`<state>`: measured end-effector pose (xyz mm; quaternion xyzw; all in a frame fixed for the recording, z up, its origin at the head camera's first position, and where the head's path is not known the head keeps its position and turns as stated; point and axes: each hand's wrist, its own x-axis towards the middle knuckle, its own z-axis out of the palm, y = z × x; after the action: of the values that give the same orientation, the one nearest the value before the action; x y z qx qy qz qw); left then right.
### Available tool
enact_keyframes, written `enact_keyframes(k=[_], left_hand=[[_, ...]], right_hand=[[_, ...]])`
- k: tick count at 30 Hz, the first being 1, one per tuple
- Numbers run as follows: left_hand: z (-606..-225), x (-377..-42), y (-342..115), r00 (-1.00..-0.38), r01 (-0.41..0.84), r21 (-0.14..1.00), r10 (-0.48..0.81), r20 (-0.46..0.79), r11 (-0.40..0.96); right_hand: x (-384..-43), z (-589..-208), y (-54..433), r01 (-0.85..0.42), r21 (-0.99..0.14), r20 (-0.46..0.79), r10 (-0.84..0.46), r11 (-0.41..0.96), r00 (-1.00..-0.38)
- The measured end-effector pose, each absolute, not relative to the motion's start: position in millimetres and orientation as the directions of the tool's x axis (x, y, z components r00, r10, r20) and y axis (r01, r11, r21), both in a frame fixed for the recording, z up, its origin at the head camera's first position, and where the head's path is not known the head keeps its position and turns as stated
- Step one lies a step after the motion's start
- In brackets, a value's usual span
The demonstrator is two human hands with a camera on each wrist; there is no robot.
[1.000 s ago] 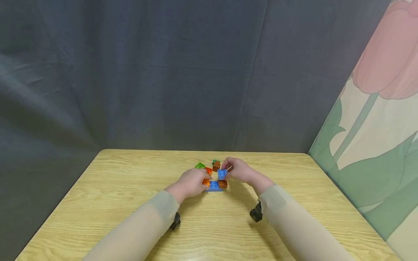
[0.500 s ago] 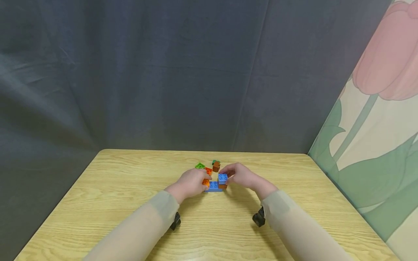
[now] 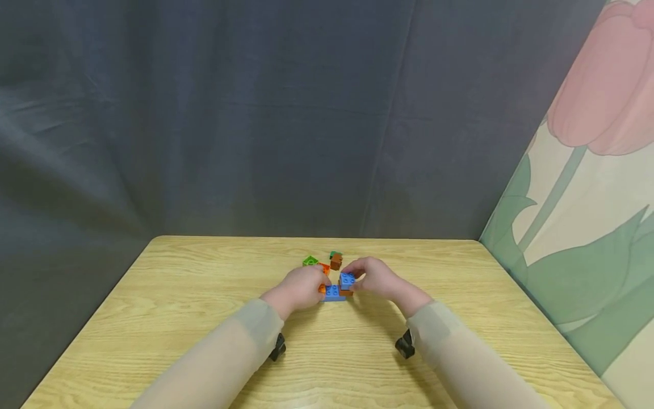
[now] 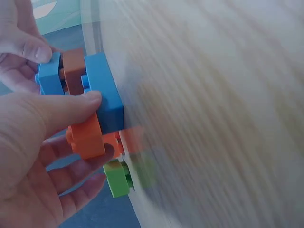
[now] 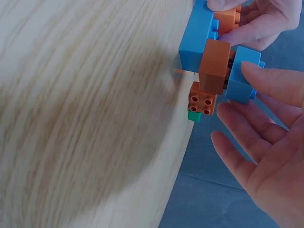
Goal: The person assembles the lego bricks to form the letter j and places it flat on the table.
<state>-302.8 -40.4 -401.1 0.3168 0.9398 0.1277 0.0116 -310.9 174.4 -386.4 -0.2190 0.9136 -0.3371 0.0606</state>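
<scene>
My right hand (image 3: pixel 377 277) pinches a small blue brick (image 5: pixel 242 73) between thumb and fingers. That brick stands over a brown brick (image 5: pixel 216 66), and a narrow gap with studs shows between the two. Beneath them lies a long blue brick (image 4: pixel 105 92), the brown one on its right end. With my left hand (image 3: pixel 301 286) I grip an orange brick (image 4: pixel 88 137) on its left end, the thumb reaching across to the long brick's side. In the head view the left fingers cover most of the orange brick.
Behind the hands lie a light green brick (image 3: pixel 310 261), a red-orange brick (image 4: pixel 112 141) and another brown brick (image 3: pixel 335 261) with a dark green piece (image 5: pixel 194 116) by it. The wooden table (image 3: pixel 204 318) ends at a dark curtain (image 3: pixel 286 142); a flowered panel stands right.
My right hand has brought the small blue brick down from above the brown brick to its top. The left hand has kept its grip in place. The view has shifted slightly.
</scene>
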Motion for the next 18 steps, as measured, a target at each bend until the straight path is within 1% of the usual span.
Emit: enact_keyframes(k=[2, 7, 14, 18], left_hand=[[-399.5, -301.2, -38.6, -0.794, 0.601, 0.233, 0.605, 0.064, 0.764], [-400.1, -300.9, -36.8, -0.802, 0.592, 0.208, 0.594, 0.061, 0.779], [-402.6, -302.3, -36.7, -0.804, 0.589, 0.227, 0.592, 0.058, 0.776], [-403.1, -302.4, -36.4, -0.808, 0.581, 0.234, 0.587, 0.054, 0.779]], right_hand=[[-309.3, -385.9, 173.3, -0.371, -0.62, 0.047, -0.44, 0.691, -0.897], [-306.7, -384.1, 169.5, -0.393, -0.557, 0.058, -0.438, 0.731, -0.897], [-304.9, -381.7, 163.3, -0.442, -0.469, 0.064, -0.469, 0.765, -0.881], [-303.5, -380.3, 161.9, -0.447, -0.449, 0.062, -0.471, 0.774, -0.88]])
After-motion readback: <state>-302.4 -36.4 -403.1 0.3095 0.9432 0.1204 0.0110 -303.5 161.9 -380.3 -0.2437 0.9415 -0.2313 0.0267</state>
